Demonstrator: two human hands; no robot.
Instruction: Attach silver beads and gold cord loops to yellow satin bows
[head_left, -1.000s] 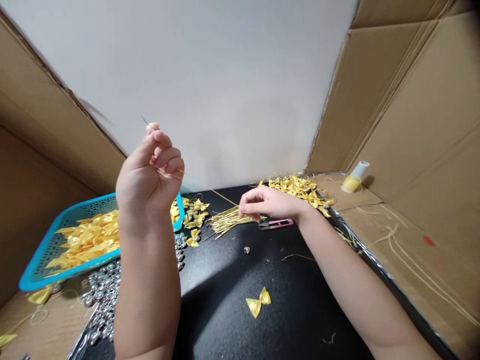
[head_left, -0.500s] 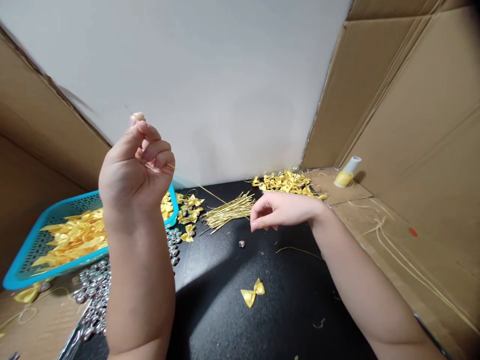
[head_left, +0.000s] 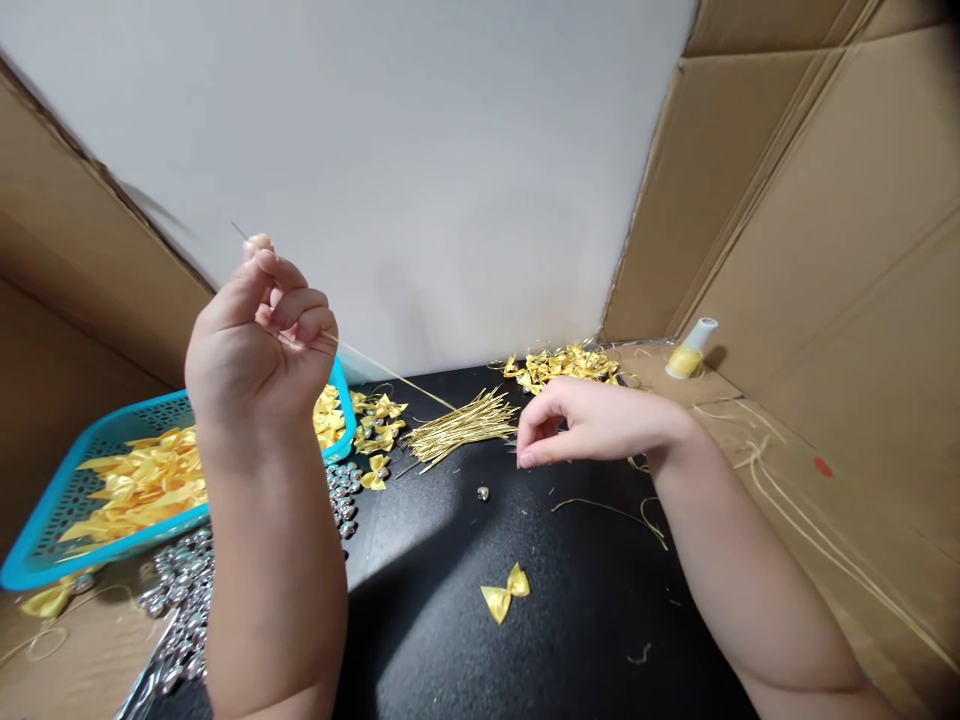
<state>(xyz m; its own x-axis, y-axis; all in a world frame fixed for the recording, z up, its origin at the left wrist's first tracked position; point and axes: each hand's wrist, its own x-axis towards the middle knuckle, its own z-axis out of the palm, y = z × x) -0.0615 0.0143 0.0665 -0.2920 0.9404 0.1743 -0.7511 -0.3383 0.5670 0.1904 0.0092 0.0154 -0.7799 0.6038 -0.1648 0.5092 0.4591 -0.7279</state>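
Raised at the left, my left hand (head_left: pixel 262 330) pinches a thin needle (head_left: pixel 239 231) between thumb and fingertips. A yellow thread (head_left: pixel 394 372) runs from that hand down toward the bundle of gold cords (head_left: pixel 463 428) on the black surface. My right hand (head_left: pixel 570 425) hangs low beside the bundle, thumb and fingers pressed together; a small dark tip shows at them, too small to name. Below lie one silver bead (head_left: pixel 483 493) and a yellow bow (head_left: pixel 506 593).
A blue basket (head_left: pixel 97 440) of yellow bows stands at the left, with silver beads (head_left: pixel 180 590) in front. Bows with cords (head_left: pixel 562 366) are piled at the back. A thread cone (head_left: pixel 691 348) stands on cardboard at the right.
My left hand has shifted slightly left and down with the needle. My right hand has moved a little to the right, away from the gold bundle.
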